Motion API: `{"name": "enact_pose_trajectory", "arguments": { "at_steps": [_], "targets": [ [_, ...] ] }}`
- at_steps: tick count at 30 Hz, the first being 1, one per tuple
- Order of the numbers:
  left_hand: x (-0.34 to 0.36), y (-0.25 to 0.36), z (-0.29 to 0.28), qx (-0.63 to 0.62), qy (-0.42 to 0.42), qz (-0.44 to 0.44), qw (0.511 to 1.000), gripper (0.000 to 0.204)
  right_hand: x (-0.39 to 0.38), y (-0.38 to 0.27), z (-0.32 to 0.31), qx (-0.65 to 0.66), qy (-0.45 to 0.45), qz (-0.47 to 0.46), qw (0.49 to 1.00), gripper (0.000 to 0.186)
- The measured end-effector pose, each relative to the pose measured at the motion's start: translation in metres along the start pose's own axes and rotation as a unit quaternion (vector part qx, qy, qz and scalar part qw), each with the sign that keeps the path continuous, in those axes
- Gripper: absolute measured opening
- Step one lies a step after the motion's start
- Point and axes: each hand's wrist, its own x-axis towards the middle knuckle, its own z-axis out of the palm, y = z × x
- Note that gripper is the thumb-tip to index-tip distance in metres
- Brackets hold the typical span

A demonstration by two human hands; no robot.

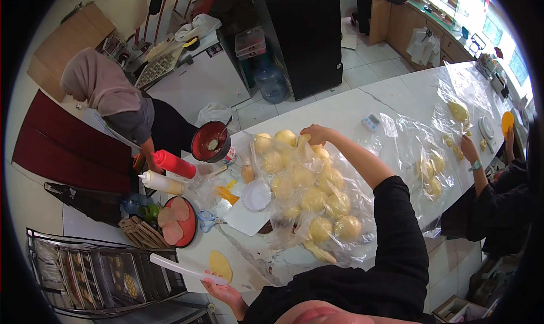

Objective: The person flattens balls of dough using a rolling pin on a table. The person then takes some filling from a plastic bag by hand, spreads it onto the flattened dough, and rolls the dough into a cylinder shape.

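Observation:
My left hand (220, 290) grips a white rolling pin (173, 265) at the bottom, beside a flat oval of yellow dough (220, 263) on the marble counter (357, 111). My right arm reaches forward, and my right hand (314, 136) is closed at the far edge of several yellow dough balls (313, 199) lying under clear plastic sheets; what its fingertips grip is unclear. Left of the dough are a white paper cup liner (255, 195), a white board (243, 222), blue scissors (209, 216) and a red plate (187, 227) with pink meat slices (173, 230).
Red (173, 164) and cream (161, 183) squeeze bottles and a bowl (201, 137) stand left. A co-worker (133, 120) bends beside them; another person's hands (469, 151) work at right near wrapped dough and a scale (486, 131). A tray rack (102, 273) stands lower left, a black fridge (294, 35) behind.

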Motion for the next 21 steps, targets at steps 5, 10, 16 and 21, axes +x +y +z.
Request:
{"name": "enact_pose_trajectory", "arguments": {
  "at_steps": [5,10,16,21],
  "targets": [
    [0.000,0.003,0.008,-0.023,-0.009,-0.001,1.000,0.044,0.007,0.012,0.014,-0.084,0.115,-0.041,0.989,0.066],
    [0.003,-0.005,-0.004,-0.037,-0.017,0.000,0.999,0.047,-0.004,0.018,-0.004,-0.087,0.179,-0.083,0.976,0.046],
    [0.037,-0.027,-0.038,-0.047,0.031,-0.024,0.998,0.053,-0.073,0.032,-0.052,0.169,0.431,-0.056,0.884,0.042],
    [0.038,-0.014,-0.031,-0.058,-0.020,-0.060,0.996,0.053,-0.173,0.055,-0.090,0.636,0.426,-0.216,0.606,0.050]
  ]
}}
